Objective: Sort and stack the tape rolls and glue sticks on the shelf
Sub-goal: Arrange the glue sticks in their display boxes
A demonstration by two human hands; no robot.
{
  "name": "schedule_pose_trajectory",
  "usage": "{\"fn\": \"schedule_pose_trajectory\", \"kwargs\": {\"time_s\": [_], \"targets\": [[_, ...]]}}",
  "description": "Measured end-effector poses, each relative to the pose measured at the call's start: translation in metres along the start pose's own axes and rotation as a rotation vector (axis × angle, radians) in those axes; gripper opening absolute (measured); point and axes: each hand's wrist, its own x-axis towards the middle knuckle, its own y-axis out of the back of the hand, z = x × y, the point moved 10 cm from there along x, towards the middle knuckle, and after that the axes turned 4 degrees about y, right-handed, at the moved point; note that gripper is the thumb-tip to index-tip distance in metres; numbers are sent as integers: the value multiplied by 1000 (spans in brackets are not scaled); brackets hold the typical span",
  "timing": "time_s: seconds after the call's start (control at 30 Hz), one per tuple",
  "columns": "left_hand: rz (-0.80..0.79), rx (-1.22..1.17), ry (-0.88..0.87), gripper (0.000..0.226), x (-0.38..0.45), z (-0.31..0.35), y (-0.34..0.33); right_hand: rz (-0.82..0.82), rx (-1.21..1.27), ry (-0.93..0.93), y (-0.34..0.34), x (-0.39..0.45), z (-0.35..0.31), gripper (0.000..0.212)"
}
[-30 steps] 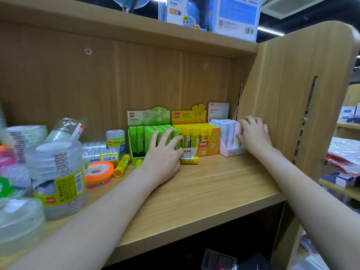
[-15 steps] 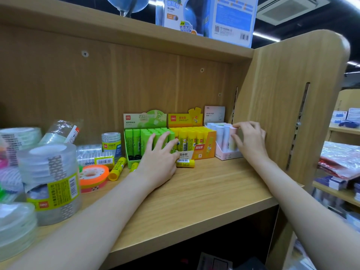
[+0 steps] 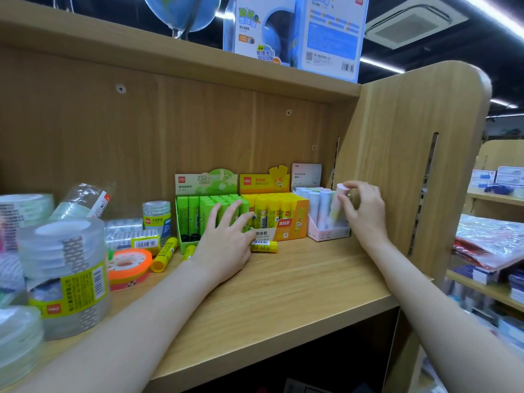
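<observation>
Up at two o'clock on the wooden shelf [image 3: 297, 282], the right hand [image 3: 365, 214] pinches a pale pink glue stick [image 3: 338, 204] between thumb and fingertips, so that grip is closed on the stick. It leans slightly and stands higher than its neighbours, with its lower end in the pink-white display box [image 3: 326, 232], which sits just beside the shelf's side panel [image 3: 397, 171]. The other pastel sticks in that box stand upright.

At twelve o'clock the left hand [image 3: 226, 245] lies palm down with its fingers spread, their tips touching the front of the green glue stick box [image 3: 195, 214] and the edge of the yellow glue stick box [image 3: 278, 215]; this grip is open and holds nothing. A loose yellow glue stick [image 3: 265, 246] lies on its side just beside the thumb, in front of the yellow box. Two more yellow sticks [image 3: 166, 253] lie flat at eleven o'clock, near an orange tape roll [image 3: 129, 263] lying flat.

Around nine o'clock, a tall stack of clear tape rolls [image 3: 63, 276] stands near the shelf's front edge, with smaller wrapped tape packs [image 3: 133, 238] behind it, towards the back wall.
</observation>
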Motion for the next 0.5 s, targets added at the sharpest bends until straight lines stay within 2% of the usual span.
{"fn": "schedule_pose_trajectory", "kwargs": {"time_s": [0.1, 0.37, 0.5], "targets": [[-28, 24, 8, 37, 1, 0, -1, -52, 58, 14, -8, 1, -5, 11], [-43, 29, 17, 37, 0, 0, -1, -287, 31, 8, -40, -3, -13, 16], [-51, 39, 16, 37, 0, -1, -3, -320, 21, -45, -42, -1, -10, 19]]}}
